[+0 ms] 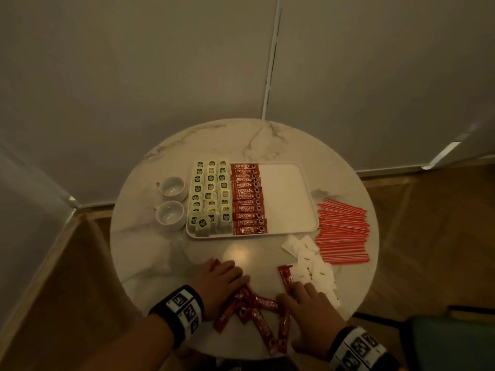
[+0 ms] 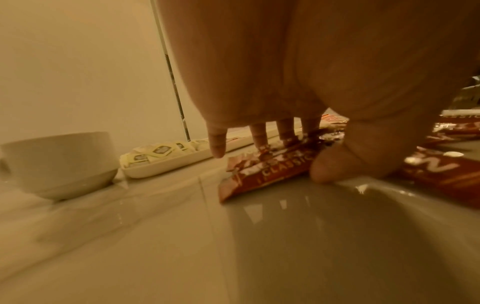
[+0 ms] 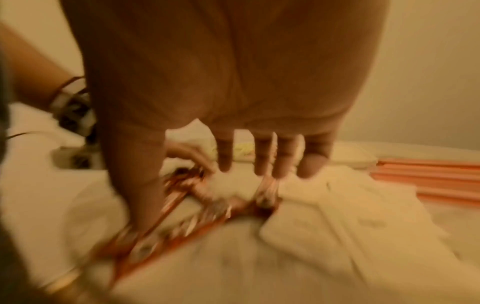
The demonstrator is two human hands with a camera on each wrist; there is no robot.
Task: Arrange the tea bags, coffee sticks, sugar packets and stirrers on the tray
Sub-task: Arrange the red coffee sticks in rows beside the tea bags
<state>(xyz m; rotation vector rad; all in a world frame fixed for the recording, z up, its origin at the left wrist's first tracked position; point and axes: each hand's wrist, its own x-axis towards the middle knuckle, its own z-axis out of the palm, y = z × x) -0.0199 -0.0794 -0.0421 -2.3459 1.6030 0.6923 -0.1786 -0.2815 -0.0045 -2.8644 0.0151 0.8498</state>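
Observation:
A white tray (image 1: 284, 196) holds rows of tea bags (image 1: 211, 194) on its left and a column of red coffee sticks (image 1: 247, 199) beside them; its right part is bare. Several loose coffee sticks (image 1: 265, 303) lie scattered at the table's near edge. My left hand (image 1: 222, 277) rests flat on one stick (image 2: 265, 174), with straight fingers (image 2: 285, 131) on top and the thumb at its edge. My right hand (image 1: 302, 295) lies with spread fingers (image 3: 265, 156) touching other loose sticks. White sugar packets (image 1: 313, 266) and red stirrers (image 1: 342, 231) lie right of the tray.
Two white cups (image 1: 171, 188) (image 1: 170, 215) stand left of the tray on the round marble table (image 1: 150, 250). Walls close in behind the table. The right wrist view is blurred.

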